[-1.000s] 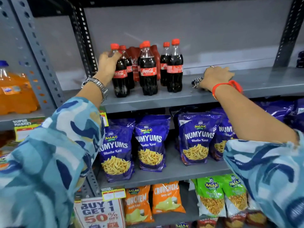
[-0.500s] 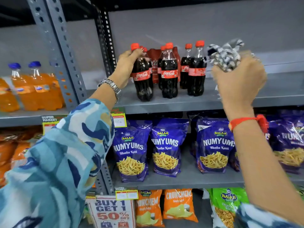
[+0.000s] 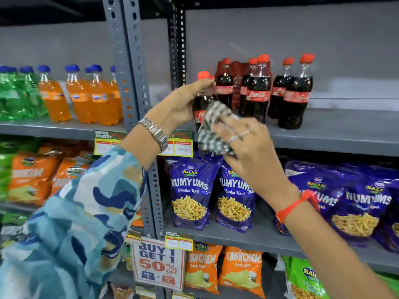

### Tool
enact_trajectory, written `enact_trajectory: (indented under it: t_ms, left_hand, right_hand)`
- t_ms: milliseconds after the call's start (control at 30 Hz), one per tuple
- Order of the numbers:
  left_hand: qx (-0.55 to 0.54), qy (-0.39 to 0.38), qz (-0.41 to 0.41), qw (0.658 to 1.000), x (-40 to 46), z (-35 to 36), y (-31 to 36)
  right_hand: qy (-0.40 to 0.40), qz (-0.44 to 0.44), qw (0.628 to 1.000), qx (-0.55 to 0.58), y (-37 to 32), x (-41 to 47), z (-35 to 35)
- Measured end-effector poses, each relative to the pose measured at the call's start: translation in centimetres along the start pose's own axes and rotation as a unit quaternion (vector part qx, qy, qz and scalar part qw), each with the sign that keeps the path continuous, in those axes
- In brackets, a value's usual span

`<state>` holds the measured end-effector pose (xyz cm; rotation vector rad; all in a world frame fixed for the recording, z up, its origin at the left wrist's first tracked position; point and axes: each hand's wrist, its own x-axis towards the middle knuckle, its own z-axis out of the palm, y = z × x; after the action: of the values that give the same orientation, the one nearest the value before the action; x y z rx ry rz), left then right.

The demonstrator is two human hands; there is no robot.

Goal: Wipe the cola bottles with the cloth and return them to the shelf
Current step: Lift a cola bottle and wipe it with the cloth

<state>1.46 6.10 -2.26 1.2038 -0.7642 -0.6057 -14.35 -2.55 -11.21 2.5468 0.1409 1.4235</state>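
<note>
Even, fairly bright light falls from above, leaving the shelf [image 3: 323, 134] undersides dark. The right hand [image 3: 241, 139] and the snack bags [image 3: 190, 195] look smeared, and uprights bend towards the edges.

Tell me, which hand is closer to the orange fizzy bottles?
Left. The left hand holds a cola bottle just right of the shelf post, nearer the orange bottles. The right hand, with the cloth, is farther right.
</note>
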Motion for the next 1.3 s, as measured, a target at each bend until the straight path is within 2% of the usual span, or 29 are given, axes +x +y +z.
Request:
enact_trajectory:
  t_ms: [67,167,267,300,367,433,533,567,633,700,733,800,900,933,967,1033,1067,1133,1233,1300]
  left_hand:
    - [-0.019,0.003,-0.004,1.000,-0.5,-0.4,0.1]
    - [0.013,0.034,-0.002,0.999,-1.1,-0.9,0.2]
    - [0.010,0.053,-0.020,0.998,-1.9,-0.6,0.0]
    - [0.004,0.053,-0.024,0.998,-2.1,-0.4,-0.1]
    - [0.002,0.045,-0.031,0.998,-2.3,0.2,-0.2]
    - [0.016,0.049,-0.028,0.998,-2.5,0.5,-0.2]
    - [0.003,0.091,-0.037,0.995,-2.8,0.1,-0.1]
    - [-0.005,0.105,-0.042,0.994,-2.9,0.0,-0.2]
    - [0.001,0.134,-0.032,0.991,-3.1,0.1,-0.4]
    - [0.023,0.164,-0.019,0.986,-3.0,0.1,-0.9]
    - [0.028,0.175,-0.018,0.984,-3.0,0.2,-1.0]
    - [0.027,0.190,-0.014,0.981,-3.1,0.4,-1.2]
    - [0.038,0.199,-0.007,0.979,-3.3,0.2,-0.9]
    - [0.043,0.190,-0.010,0.981,-3.4,0.0,-0.8]
    - [0.054,0.174,-0.012,0.983,-3.5,-0.1,-0.8]
    - [0.083,0.122,-0.013,0.989,-3.6,-0.4,-0.9]
    - [0.092,0.091,-0.008,0.992,-3.8,-0.4,-1.1]
    - [0.071,0.017,0.007,0.997,-4.1,-0.7,-1.5]
    - [0.012,-0.080,0.027,0.996,-4.3,-1.1,-2.1]
    - [-0.001,-0.096,0.033,0.995,-4.2,-1.0,-2.3]
  right_hand:
    - [-0.037,-0.029,0.999,0.009,-1.1,-1.7,0.5]
    - [-0.107,-0.100,0.989,0.020,-1.8,-2.8,-0.7]
    - [-0.027,-0.101,0.993,0.050,-2.5,-1.4,-1.8]
    - [0.002,-0.089,0.995,0.040,-3.0,-0.8,-1.7]
    - [0.006,-0.069,0.997,-0.027,-3.7,-0.3,-0.4]
    - [-0.058,-0.078,0.993,-0.073,-4.3,-1.0,1.0]
    - [-0.171,-0.118,0.975,-0.074,-5.4,-2.7,0.8]
    - [-0.172,-0.123,0.975,-0.066,-5.6,-2.8,-0.1]
    - [-0.110,-0.111,0.987,-0.045,-5.8,-2.0,-1.4]
    - [-0.047,-0.069,0.996,-0.041,-5.7,-0.6,-1.8]
    - [-0.039,-0.051,0.997,-0.053,-5.7,-0.2,-1.4]
    - [-0.080,-0.063,0.991,-0.082,-6.2,-0.3,-0.7]
    - [-0.274,-0.139,0.951,-0.046,-7.2,-2.5,0.1]
    - [-0.294,-0.142,0.945,-0.022,-7.2,-3.1,-0.5]
    - [-0.259,-0.134,0.956,0.010,-6.9,-3.5,-1.1]
    - [-0.125,-0.074,0.984,0.103,-6.2,-3.3,-2.3]
    - [-0.059,-0.046,0.989,0.126,-5.6,-2.9,-2.7]
    - [0.014,-0.011,0.991,0.130,-4.8,-1.8,-3.4]
    - [0.013,0.007,0.995,0.096,-3.9,-1.2,-3.0]
    - [-0.010,0.000,0.997,0.071,-3.7,-1.8,-2.4]
